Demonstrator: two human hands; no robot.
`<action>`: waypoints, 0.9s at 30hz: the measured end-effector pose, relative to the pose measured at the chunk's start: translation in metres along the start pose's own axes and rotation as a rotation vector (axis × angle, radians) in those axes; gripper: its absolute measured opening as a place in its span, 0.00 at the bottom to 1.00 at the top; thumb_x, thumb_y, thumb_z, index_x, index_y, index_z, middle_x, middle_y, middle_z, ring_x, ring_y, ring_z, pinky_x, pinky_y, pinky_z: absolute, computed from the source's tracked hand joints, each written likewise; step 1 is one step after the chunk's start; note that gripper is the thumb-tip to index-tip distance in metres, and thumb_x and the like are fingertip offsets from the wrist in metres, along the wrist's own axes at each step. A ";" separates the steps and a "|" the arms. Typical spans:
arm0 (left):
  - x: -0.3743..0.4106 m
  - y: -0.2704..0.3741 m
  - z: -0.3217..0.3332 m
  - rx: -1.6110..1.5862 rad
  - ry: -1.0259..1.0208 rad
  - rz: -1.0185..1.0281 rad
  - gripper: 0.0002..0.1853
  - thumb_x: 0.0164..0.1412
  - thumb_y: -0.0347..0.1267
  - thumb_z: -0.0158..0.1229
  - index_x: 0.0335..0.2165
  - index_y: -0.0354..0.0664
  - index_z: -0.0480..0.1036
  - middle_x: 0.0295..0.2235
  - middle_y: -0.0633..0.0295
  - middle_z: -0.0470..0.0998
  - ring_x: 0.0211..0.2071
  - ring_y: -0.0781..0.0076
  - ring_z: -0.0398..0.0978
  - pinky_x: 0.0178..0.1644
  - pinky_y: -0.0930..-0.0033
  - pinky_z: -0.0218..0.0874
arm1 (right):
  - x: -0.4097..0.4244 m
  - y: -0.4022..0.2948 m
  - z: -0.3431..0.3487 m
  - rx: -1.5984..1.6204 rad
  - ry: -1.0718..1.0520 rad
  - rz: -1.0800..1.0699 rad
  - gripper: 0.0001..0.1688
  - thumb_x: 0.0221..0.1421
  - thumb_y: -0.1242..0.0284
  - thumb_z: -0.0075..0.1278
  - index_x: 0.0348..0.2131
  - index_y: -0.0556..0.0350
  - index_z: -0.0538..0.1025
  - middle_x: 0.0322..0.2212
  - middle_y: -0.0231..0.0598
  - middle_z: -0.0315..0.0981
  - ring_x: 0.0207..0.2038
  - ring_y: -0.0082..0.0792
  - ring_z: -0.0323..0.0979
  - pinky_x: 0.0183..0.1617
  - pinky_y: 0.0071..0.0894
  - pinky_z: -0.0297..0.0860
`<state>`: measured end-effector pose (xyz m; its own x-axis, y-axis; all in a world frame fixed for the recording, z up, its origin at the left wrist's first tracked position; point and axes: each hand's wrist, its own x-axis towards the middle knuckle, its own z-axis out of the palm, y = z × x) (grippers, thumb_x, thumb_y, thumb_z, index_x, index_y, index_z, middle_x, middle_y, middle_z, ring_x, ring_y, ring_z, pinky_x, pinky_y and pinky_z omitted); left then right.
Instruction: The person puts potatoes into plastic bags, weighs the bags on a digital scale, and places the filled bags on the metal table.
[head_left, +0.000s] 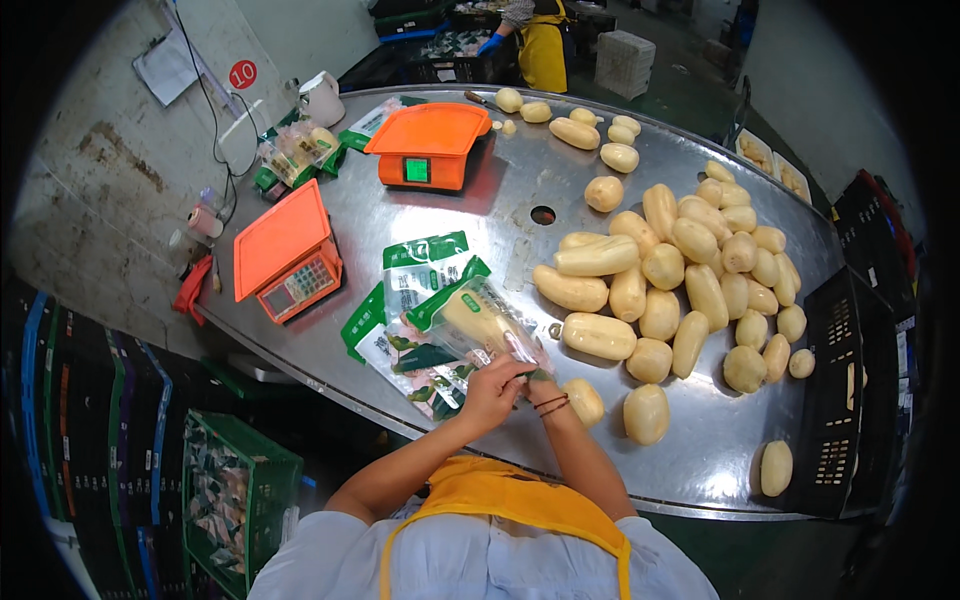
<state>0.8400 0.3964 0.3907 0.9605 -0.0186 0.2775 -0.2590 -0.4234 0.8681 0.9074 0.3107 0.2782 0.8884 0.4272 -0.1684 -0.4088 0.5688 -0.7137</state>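
Note:
My left hand (491, 386) pinches the near end of a clear-and-green printed plastic bag (431, 311). Beside it, my right hand (541, 388) grips the same end, its fingers partly hidden by the film; two thin dark cords circle that wrist. Inside the bag lies a pale peeled lotus root section (476, 319). Flat printed bags (424, 259) lie overlapped on the steel table (517, 202), beneath and left of the held one. To the right spreads a heap of peeled lotus root sections (664, 266), and one loose section (583, 403) sits just beside my right wrist.
Two orange scales (431, 131) (281, 240) stand left and far on the table. Filled bags (300, 150) lie by the wall near a white kettle (322, 99). Black crates (829, 390) edge the right; a green crate (255, 480) stands below left. A co-worker (544, 45) stands beyond.

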 end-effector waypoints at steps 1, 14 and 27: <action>-0.002 0.001 -0.003 -0.003 -0.002 -0.004 0.13 0.47 0.21 0.51 0.35 0.40 0.72 0.23 0.61 0.67 0.22 0.70 0.66 0.27 0.75 0.58 | -0.009 -0.022 0.017 0.074 0.004 0.076 0.21 0.50 0.72 0.48 0.44 0.58 0.64 0.36 0.35 0.67 0.37 0.24 0.66 0.41 0.21 0.65; -0.017 -0.083 -0.014 -1.627 0.115 -0.890 0.29 0.53 0.49 0.50 0.48 0.43 0.59 0.45 0.57 0.66 0.47 0.62 0.64 0.48 0.57 0.57 | -0.002 -0.013 0.039 -0.237 0.091 0.264 0.26 0.56 0.61 0.38 0.48 0.60 0.61 0.37 0.41 0.68 0.35 0.34 0.69 0.37 0.27 0.68; 0.002 -0.085 -0.083 -1.646 0.030 -0.900 0.23 0.55 0.42 0.49 0.46 0.42 0.62 0.41 0.55 0.71 0.41 0.62 0.70 0.44 0.60 0.64 | -0.097 -0.119 0.109 -0.814 -0.796 0.237 0.25 0.54 0.75 0.40 0.52 0.62 0.58 0.42 0.42 0.67 0.43 0.31 0.67 0.48 0.27 0.61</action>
<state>0.8556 0.5080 0.3513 0.8500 -0.2932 -0.4376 0.4135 0.8861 0.2095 0.8475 0.2777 0.4535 0.3070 0.9477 -0.0875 -0.0354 -0.0806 -0.9961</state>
